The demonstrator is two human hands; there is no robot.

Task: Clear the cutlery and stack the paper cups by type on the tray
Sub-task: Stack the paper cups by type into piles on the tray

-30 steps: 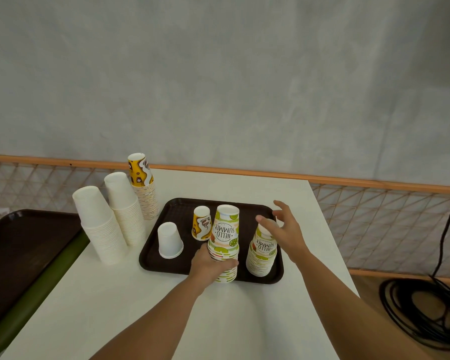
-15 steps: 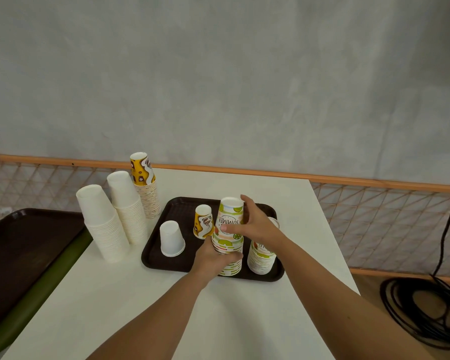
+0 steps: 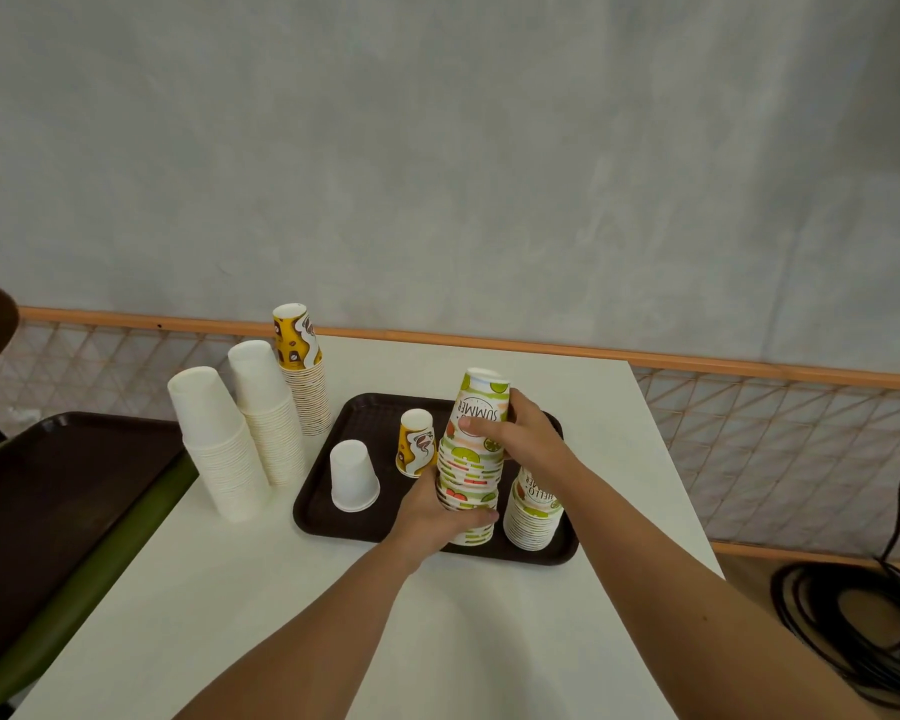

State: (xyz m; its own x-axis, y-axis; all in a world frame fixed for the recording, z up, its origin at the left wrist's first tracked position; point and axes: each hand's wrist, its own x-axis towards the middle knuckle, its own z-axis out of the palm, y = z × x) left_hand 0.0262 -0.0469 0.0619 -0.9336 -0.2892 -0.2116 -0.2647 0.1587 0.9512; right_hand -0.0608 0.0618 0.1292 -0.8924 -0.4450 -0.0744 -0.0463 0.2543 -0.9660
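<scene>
Both my left hand and right hand grip the summer-print stack on the tray. Roughly halfway, I judge: the second summer stack, white cup and yellow cup stand separate; no cutlery visible.

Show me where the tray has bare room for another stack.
Bare tray floor lies in the back left corner, behind the white cup and yellow cup. The right half is crowded: held summer stack, shorter summer stack, left hand, right hand.
</scene>
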